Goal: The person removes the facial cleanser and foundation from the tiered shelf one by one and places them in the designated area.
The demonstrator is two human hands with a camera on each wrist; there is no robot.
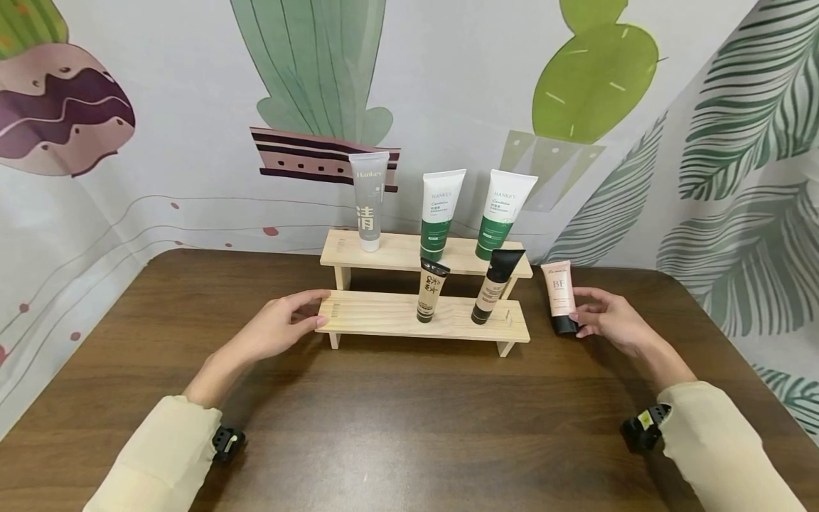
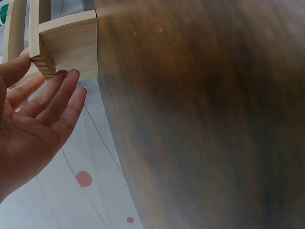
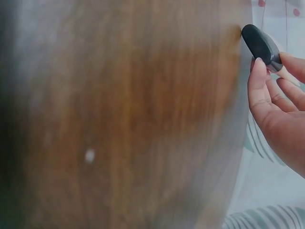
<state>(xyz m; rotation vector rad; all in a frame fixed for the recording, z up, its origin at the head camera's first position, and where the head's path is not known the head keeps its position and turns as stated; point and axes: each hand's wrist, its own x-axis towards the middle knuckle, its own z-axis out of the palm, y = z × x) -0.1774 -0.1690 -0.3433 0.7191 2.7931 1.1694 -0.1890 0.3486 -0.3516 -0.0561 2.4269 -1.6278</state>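
Observation:
A two-tier wooden display stand [image 1: 365, 316] stands near the back of the table. My left hand [image 1: 281, 323] grips the left end of its lower step, thumb at the front edge; the left wrist view shows the other fingers [image 2: 62, 98] beside the stand's end. To the right of the stand, my right hand [image 1: 611, 320] pinches a pink BB cream tube [image 1: 559, 291] by its side near the black cap [image 3: 259, 45]. The tube is upright, cap down and slightly tilted. Whether it touches the table cannot be told.
On the upper step stand a grey tube [image 1: 369, 199] and two white-and-green tubes [image 1: 441, 203]. The lower step bears a small beige tube [image 1: 431, 290] and a black-topped tube [image 1: 494, 286]. A patterned cloth [image 1: 448, 85] hangs behind the brown table [image 1: 384, 427].

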